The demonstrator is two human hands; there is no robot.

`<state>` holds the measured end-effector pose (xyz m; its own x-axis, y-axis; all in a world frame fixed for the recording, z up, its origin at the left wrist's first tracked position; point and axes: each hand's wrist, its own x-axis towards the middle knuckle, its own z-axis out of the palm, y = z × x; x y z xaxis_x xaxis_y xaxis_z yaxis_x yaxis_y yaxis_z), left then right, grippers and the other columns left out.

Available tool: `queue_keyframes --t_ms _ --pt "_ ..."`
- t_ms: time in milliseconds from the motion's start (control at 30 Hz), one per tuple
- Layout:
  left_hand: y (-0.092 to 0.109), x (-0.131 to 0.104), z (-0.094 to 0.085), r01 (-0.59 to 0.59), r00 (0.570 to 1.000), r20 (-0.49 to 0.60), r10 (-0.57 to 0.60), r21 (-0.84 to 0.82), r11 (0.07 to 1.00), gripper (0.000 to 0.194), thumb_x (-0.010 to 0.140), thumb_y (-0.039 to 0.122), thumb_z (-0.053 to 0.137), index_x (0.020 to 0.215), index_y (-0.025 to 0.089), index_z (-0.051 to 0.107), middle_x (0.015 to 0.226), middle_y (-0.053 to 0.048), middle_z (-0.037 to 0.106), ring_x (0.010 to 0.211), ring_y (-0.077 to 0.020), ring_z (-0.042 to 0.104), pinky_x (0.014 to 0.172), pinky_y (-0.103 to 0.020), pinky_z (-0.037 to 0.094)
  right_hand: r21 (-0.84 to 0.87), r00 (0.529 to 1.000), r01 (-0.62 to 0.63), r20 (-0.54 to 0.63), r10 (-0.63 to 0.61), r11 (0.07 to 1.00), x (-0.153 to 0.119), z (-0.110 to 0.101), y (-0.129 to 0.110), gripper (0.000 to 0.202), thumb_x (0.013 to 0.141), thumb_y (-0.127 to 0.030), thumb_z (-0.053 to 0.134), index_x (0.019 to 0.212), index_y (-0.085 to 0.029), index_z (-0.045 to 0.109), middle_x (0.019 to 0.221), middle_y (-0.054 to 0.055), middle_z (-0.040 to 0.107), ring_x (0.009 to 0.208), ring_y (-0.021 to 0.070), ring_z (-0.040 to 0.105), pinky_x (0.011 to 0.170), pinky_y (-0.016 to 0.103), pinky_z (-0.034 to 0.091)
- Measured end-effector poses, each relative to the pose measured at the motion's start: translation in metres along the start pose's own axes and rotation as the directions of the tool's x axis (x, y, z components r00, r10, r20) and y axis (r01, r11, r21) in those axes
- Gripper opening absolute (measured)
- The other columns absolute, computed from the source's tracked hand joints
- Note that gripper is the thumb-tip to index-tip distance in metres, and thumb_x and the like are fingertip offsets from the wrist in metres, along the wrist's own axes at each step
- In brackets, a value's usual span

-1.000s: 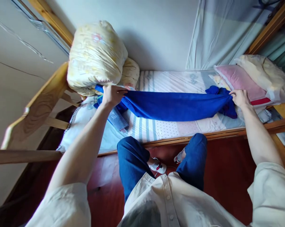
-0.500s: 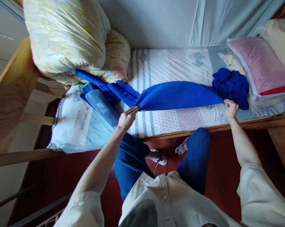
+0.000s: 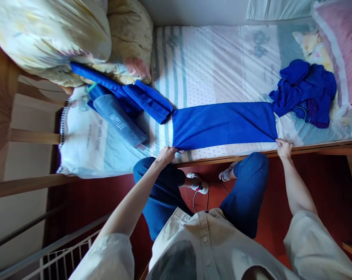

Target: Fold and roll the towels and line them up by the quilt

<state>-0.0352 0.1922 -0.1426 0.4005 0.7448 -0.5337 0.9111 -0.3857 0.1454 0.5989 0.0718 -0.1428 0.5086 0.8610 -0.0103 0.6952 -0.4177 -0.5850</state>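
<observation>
A blue cloth [image 3: 222, 122], folded into a long strip, lies across the front of the bed in front of me. My left hand [image 3: 166, 154] pinches its near left corner, and my right hand [image 3: 284, 149] pinches the near right corner. Between the hands the near edge is stretched fairly straight, with creases running in from the corners. Just left of the strip are folded blue cloths [image 3: 148, 101] and a grey-blue rolled or folded cloth [image 3: 120, 120] with white lettering. A crumpled blue heap of fabric [image 3: 307, 93] sits beyond its right end.
A patterned sheet [image 3: 208, 66] covers the bed. Bulky yellow bedding [image 3: 56, 31] is piled at the back left, and a pink pillow [image 3: 345, 46] rests at the right. Wooden bed rails [image 3: 36, 184] stand at the left. A cable [image 3: 207, 198] lies on the floor between my feet.
Both hands have come down toward me with the cloth's near corners. The cloth, bowed before, now lies flatter and wider on the bed. My view has tilted down.
</observation>
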Motion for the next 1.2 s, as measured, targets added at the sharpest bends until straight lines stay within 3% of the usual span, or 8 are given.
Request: queue_keyframes --t_ms 133,267,467,600,733,867,1033,1200 --pt "-0.002 -0.014 -0.011 -0.037 0.985 0.174 0.018 0.109 0.993 0.034 0.093 0.019 0.053 0.116 0.022 0.079 0.105 -0.012 0.079 0.101 -0.0244 0.074 0.095 -0.032 0.054 -0.028 0.999 -0.016 0.034 0.017 0.999 -0.009 -0.014 0.003 0.024 0.073 -0.009 0.053 0.069 -0.023 0.072 0.086 0.006 0.077 0.102 0.0292 0.074 0.108 0.050 0.056" --pt "-0.012 0.001 -0.043 -0.140 0.941 0.310 0.135 -0.006 0.990 0.030 0.092 0.027 0.059 0.115 0.026 0.079 0.111 -0.005 0.080 0.107 -0.0213 0.073 0.095 -0.027 0.054 -0.113 0.996 0.000 0.086 0.010 0.994 -0.009 -0.019 -0.010 0.023 0.066 -0.006 0.054 0.065 -0.022 0.071 0.088 0.009 0.078 0.099 0.0299 0.073 0.108 0.049 0.055" --pt "-0.035 0.089 -0.135 -0.064 0.993 -0.093 0.071 0.084 0.994 0.043 0.095 0.015 0.050 0.132 0.019 0.071 0.125 -0.013 0.075 0.113 -0.0247 0.072 0.097 -0.033 0.055 -0.083 0.965 0.206 -0.149 -0.217 0.975 -0.047 0.019 -0.085 0.029 0.080 -0.009 0.051 0.088 -0.022 0.076 0.106 0.011 0.078 0.105 0.0301 0.070 0.105 0.054 0.053" --pt "-0.042 0.152 -0.172 -0.072 0.985 -0.131 0.113 0.287 0.955 0.040 0.096 0.009 0.045 0.126 0.016 0.071 0.128 -0.015 0.072 0.127 -0.0280 0.065 0.098 -0.035 0.054 -0.025 0.936 0.341 -0.080 -0.342 0.940 -0.081 0.043 -0.122 0.024 0.092 -0.018 0.053 0.094 -0.024 0.076 0.108 0.010 0.079 0.105 0.0278 0.071 0.100 0.049 0.056" --pt "-0.056 0.194 -0.171 -0.155 0.975 -0.085 0.204 0.395 0.906 0.036 0.094 0.004 0.044 0.112 0.013 0.073 0.120 -0.017 0.072 0.124 -0.0291 0.064 0.100 -0.038 0.050 -0.080 0.947 0.280 -0.139 -0.289 0.957 -0.084 0.042 -0.120 0.022 0.095 -0.022 0.053 0.090 -0.023 0.074 0.099 0.009 0.080 0.096 0.0265 0.074 0.094 0.045 0.059" --pt "-0.082 0.206 -0.158 -0.191 0.973 -0.044 0.228 0.410 0.892 0.035 0.094 0.005 0.040 0.102 0.013 0.073 0.107 -0.017 0.072 0.113 -0.0271 0.066 0.101 -0.039 0.047 -0.098 0.968 0.232 -0.076 -0.240 0.968 -0.078 0.038 -0.116 0.023 0.095 -0.026 0.052 0.090 -0.025 0.074 0.097 0.009 0.080 0.095 0.0268 0.074 0.091 0.044 0.060" --pt "-0.103 0.175 -0.148 -0.096 0.982 -0.126 0.141 0.306 0.947 0.035 0.095 0.012 0.040 0.108 0.016 0.072 0.108 -0.014 0.068 0.115 -0.0294 0.063 0.106 -0.045 0.044 -0.116 0.989 0.151 0.010 -0.151 0.982 -0.078 0.037 -0.124 0.026 0.095 -0.029 0.050 0.092 -0.028 0.075 0.100 0.010 0.080 0.099 0.0299 0.075 0.094 0.048 0.061" --pt "-0.095 0.118 -0.135 0.032 0.997 -0.074 -0.016 0.229 0.973 0.040 0.092 0.017 0.048 0.128 0.016 0.067 0.122 -0.020 0.065 0.120 -0.0352 0.063 0.103 -0.047 0.049 -0.112 0.990 0.137 0.043 -0.132 0.984 -0.080 0.035 -0.128 0.027 0.094 -0.027 0.049 0.092 -0.027 0.076 0.100 0.010 0.080 0.101 0.0302 0.074 0.095 0.046 0.061"
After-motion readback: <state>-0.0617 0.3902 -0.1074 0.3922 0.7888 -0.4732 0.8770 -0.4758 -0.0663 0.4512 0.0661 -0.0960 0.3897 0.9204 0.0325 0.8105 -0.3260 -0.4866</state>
